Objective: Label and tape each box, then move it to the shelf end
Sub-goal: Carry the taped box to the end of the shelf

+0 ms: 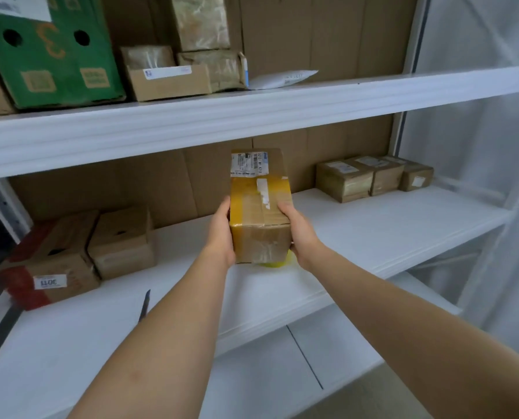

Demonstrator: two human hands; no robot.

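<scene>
A long brown cardboard box (259,204) with a white label at its far end and yellowish tape across its middle is held above the white middle shelf (373,234). My left hand (222,234) grips its left side and my right hand (299,231) grips its right side. Something yellow (277,263) shows just under the box's near end. Three taped, labelled boxes (373,178) stand in a row at the shelf's right end, against the brown backing.
Two brown boxes (80,252) sit at the left of the middle shelf, one with red sides. A dark thin blade-like object (145,306) lies beside my left forearm. The upper shelf (191,122) carries a green box (46,49), small parcels and a white mailer (282,78).
</scene>
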